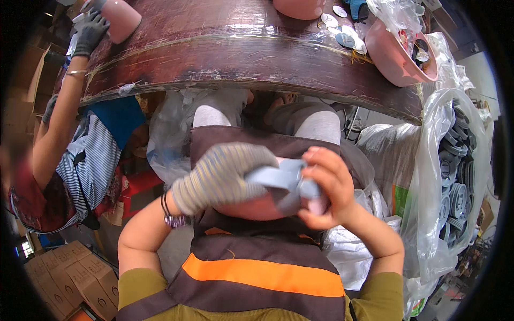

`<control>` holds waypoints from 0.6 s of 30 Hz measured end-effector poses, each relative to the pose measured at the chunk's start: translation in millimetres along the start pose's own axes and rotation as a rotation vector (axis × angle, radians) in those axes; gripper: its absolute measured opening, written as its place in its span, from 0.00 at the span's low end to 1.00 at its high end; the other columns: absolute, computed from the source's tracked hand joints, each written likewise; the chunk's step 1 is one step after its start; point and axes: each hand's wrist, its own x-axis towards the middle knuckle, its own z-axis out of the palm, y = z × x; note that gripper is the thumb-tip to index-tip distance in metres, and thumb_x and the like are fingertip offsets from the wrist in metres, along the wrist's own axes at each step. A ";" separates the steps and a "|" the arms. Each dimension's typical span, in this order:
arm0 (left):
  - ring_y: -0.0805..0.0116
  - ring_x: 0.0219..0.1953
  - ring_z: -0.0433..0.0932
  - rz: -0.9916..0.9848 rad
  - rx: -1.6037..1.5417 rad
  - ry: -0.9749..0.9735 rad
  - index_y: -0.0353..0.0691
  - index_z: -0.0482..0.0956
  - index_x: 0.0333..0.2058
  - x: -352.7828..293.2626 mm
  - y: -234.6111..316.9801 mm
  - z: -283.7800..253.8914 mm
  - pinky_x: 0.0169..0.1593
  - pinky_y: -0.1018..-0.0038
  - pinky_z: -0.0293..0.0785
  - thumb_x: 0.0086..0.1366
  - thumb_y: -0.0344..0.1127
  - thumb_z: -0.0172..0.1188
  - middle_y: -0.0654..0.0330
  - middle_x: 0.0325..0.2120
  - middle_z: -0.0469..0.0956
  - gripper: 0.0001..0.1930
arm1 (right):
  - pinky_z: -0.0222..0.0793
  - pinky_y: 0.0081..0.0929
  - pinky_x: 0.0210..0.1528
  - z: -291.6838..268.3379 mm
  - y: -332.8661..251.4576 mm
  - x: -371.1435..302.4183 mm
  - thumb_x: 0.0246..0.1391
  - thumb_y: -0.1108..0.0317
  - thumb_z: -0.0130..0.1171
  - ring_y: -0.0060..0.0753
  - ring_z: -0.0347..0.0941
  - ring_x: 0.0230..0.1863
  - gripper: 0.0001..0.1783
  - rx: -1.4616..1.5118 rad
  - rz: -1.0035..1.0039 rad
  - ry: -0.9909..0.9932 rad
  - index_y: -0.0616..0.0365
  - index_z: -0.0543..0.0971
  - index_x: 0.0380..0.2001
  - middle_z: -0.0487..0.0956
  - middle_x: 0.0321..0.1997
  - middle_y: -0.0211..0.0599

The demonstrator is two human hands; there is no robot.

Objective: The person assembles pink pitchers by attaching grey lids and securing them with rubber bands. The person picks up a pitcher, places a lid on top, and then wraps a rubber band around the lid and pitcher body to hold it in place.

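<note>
Take the surface (225, 59) as your reference. One pink jug (254, 209), with a grey handled lid (286, 179), is held over your lap, on the near side of the surface and apart from it. Your left hand (227, 175), in a striped knit glove, is closed on the lid's handle; blur and the glove obscure its fingertips. Your right hand (329, 187), bare, grips the lid's opposite end. The left hand hides part of the jug.

Three more pink vessels are located at the surface: one jug (124, 24) at its left end, touched by a co-worker's dark glove (92, 33); one vessel (299, 6) at its far side, cut off by the frame; one tub (383, 53) at its right end. Round tags (347, 40) beside the tub overlap; exact count not determinable. Right of the surface, one clear bag (420, 224) contains grey lids (458, 200), likewise uncountable.
</note>
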 end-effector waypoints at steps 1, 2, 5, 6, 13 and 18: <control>0.50 0.38 0.79 -0.103 -0.007 -0.022 0.39 0.78 0.39 7.0 -7.8 -5.7 0.41 0.66 0.75 0.49 0.34 0.66 0.50 0.32 0.80 0.17 | 0.68 0.44 0.54 -3.1 -3.9 5.7 0.39 0.56 0.64 0.52 0.72 0.52 0.30 0.009 -0.123 -0.065 0.58 0.76 0.47 0.74 0.52 0.49; 0.52 0.38 0.80 -0.105 -0.026 0.037 0.39 0.78 0.38 14.3 -18.0 -6.2 0.41 0.67 0.75 0.49 0.32 0.65 0.51 0.32 0.80 0.15 | 0.69 0.44 0.53 -1.3 -10.8 12.5 0.41 0.56 0.61 0.49 0.73 0.51 0.25 0.032 -0.228 -0.114 0.55 0.79 0.44 0.76 0.50 0.44; 0.70 0.33 0.79 -0.109 -0.307 0.026 0.36 0.78 0.37 28.0 -48.8 26.4 0.38 0.73 0.74 0.54 0.35 0.69 0.56 0.30 0.79 0.14 | 0.69 0.44 0.54 12.1 -33.1 28.9 0.51 0.59 0.53 0.48 0.73 0.51 0.21 0.191 -0.483 -0.253 0.55 0.78 0.46 0.76 0.50 0.41; 0.73 0.33 0.78 -0.007 -0.280 -0.061 0.36 0.78 0.37 33.9 -51.2 35.5 0.38 0.73 0.74 0.56 0.33 0.67 0.57 0.30 0.80 0.12 | 0.70 0.43 0.53 14.9 -37.0 31.5 0.51 0.59 0.53 0.45 0.74 0.50 0.19 0.173 -0.488 -0.248 0.52 0.79 0.44 0.77 0.49 0.38; 0.63 0.36 0.82 -0.310 -0.052 -0.027 0.38 0.80 0.37 8.0 -17.3 1.5 0.42 0.71 0.75 0.55 0.36 0.64 0.54 0.29 0.82 0.12 | 0.69 0.41 0.52 5.5 -3.2 19.7 0.39 0.60 0.62 0.51 0.73 0.47 0.32 0.034 0.030 -0.027 0.61 0.75 0.50 0.76 0.47 0.48; 0.52 0.32 0.81 -0.093 -0.094 -0.280 0.38 0.76 0.45 -6.4 42.7 77.7 0.39 0.63 0.75 0.58 0.43 0.65 0.49 0.28 0.80 0.20 | 0.58 0.29 0.62 7.5 53.4 -5.2 0.58 0.54 0.54 0.36 0.66 0.59 0.33 0.412 1.095 0.078 0.62 0.66 0.61 0.72 0.58 0.47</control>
